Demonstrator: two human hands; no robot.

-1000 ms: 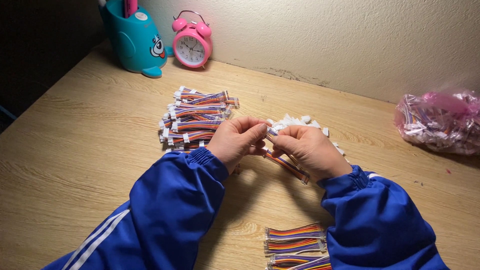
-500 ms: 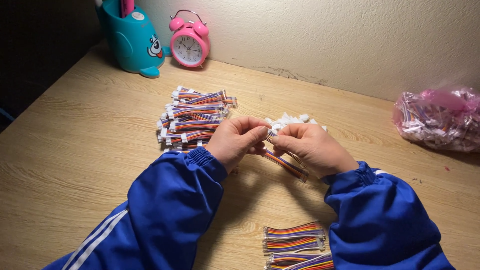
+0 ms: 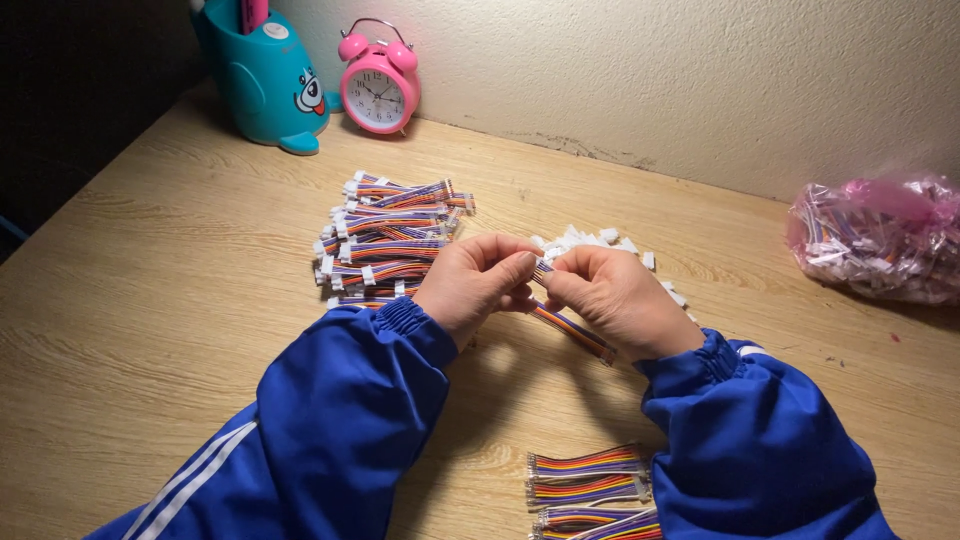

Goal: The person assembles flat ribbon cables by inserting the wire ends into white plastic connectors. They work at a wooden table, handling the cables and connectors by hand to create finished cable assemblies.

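While both hands pinch it, the short rainbow-striped flat ribbon cable [image 3: 570, 328] hangs just above the pale wooden tabletop [image 3: 150, 300]. Left hand [image 3: 475, 285] and right hand [image 3: 615, 300] close their fingertips on its upper end, where a small white part seems to be going on; too small to tell. Likely step: fitting an end piece, which calls for fine alignment. Beyond the cable: loose white plastic connectors [image 3: 600, 240]; left of it, a stack of finished cables [image 3: 385, 240]; nearer the body, a small bundle [image 3: 585, 475]. Open tabletop lies left of the stack.
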